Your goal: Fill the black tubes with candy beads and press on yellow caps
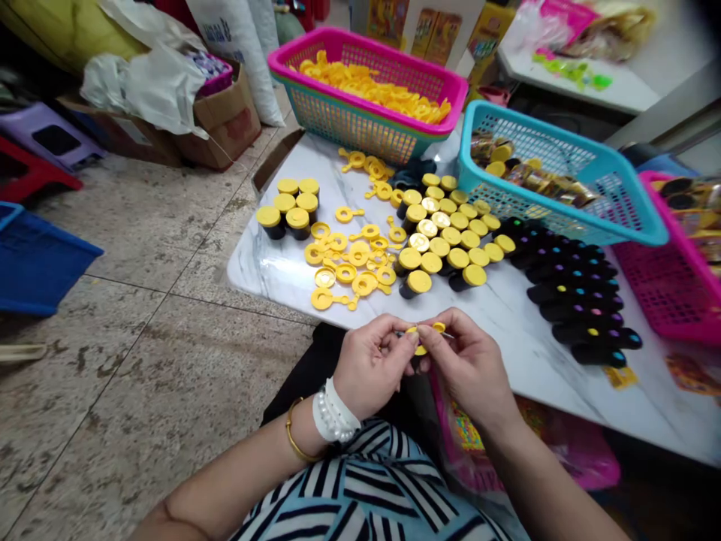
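My left hand [375, 362] and my right hand [465, 364] meet just off the table's front edge. Both pinch a small yellow plastic piece [420, 350], its outline mostly covered by my fingers. Beyond them lies a loose pile of yellow ring-shaped plastic pieces with short tabs [359, 255]. To the right of that pile stand many black cylinders with yellow caps [440, 246], close together and upright. A smaller group of yellow-capped black cylinders [288, 207] stands at the table's left corner.
A pink basket [366, 56] of yellow pieces stands at the back. A blue basket [557, 158] holds wrapped items. Black tubes with coloured ends [568, 289] lie in rows at right, beside another pink basket [665, 293]. A pink tub [586, 466] sits under the table [541, 357].
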